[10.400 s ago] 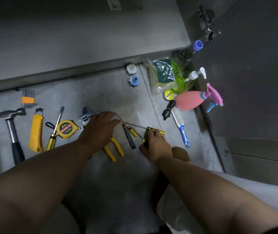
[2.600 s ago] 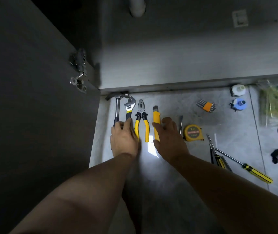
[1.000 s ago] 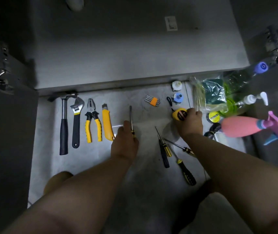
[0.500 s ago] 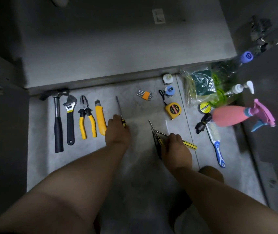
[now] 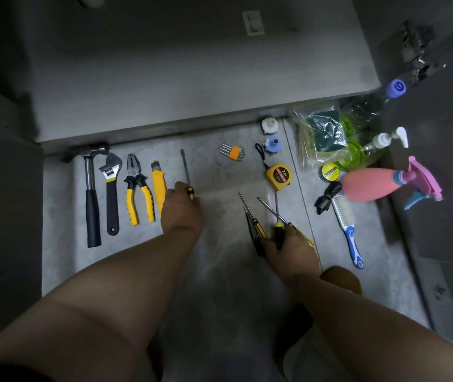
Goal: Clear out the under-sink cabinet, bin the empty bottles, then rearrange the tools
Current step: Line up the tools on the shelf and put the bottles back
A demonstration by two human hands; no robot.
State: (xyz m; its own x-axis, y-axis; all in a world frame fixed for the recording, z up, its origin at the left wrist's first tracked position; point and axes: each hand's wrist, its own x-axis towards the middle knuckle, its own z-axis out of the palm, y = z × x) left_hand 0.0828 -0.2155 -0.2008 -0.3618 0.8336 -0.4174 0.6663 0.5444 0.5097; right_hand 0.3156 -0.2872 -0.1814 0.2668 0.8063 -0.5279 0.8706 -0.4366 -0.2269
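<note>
On the floor at the left lie a hammer (image 5: 92,199), an adjustable wrench (image 5: 111,188), yellow-handled pliers (image 5: 137,194) and a yellow utility knife (image 5: 158,186) in a row. My left hand (image 5: 182,209) holds the handle of a long screwdriver (image 5: 186,169) just right of the knife. My right hand (image 5: 290,250) grips the handles of a bunch of yellow-and-black screwdrivers (image 5: 258,221), with one black-handled one sticking up. A yellow tape measure (image 5: 278,176) and orange-holdered hex keys (image 5: 233,153) lie beyond them.
The open cabinet floor (image 5: 192,78) spans the top. At the right sit a sponge bag (image 5: 325,133), a green pump bottle (image 5: 379,142), a pink spray bottle (image 5: 376,184), a blue-capped bottle (image 5: 396,88), a tape roll (image 5: 329,172), a blue-handled brush (image 5: 347,224) and two small caps (image 5: 270,133).
My right hand left the tape measure, came back to the loose screwdrivers and gathered them in its grip. My left hand kept the long screwdriver beside the knife.
</note>
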